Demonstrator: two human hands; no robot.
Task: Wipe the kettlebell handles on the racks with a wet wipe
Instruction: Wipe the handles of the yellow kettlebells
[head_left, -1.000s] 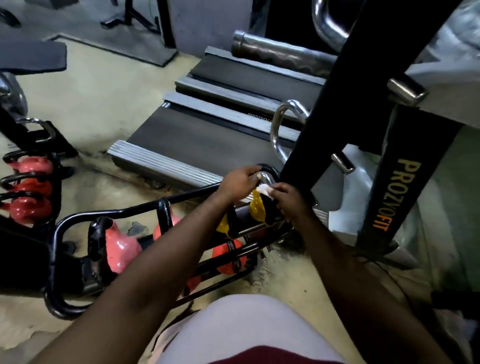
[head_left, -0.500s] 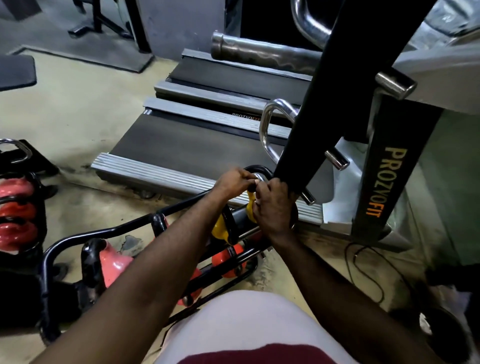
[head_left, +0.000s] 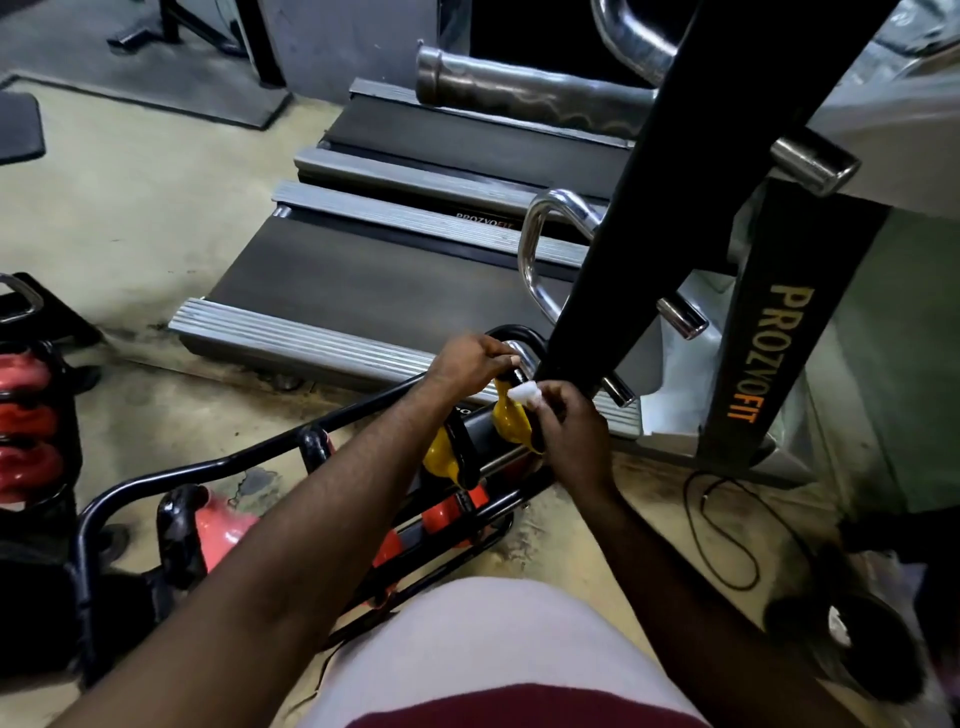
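A low black tube rack (head_left: 208, 470) on the floor holds two yellow kettlebells (head_left: 511, 421) at its far end and pink and orange ones nearer me. My left hand (head_left: 470, 364) grips the top of the far yellow kettlebell's dark handle. My right hand (head_left: 569, 431) pinches a folded white wet wipe (head_left: 522, 391) against the side of that same handle. The second yellow kettlebell (head_left: 439, 460) sits just left of it, partly behind my left forearm.
A black slanted machine post (head_left: 649, 208) with chrome pegs stands right beside my hands. Treadmill decks (head_left: 363, 280) lie beyond the rack. Another rack with red kettlebells (head_left: 26, 421) is at the left edge. A black cable (head_left: 727, 535) loops on the floor at right.
My right hand slid from covering the handle down to its right side, so the white wipe shows again. My left hand kept its grip on the handle top.
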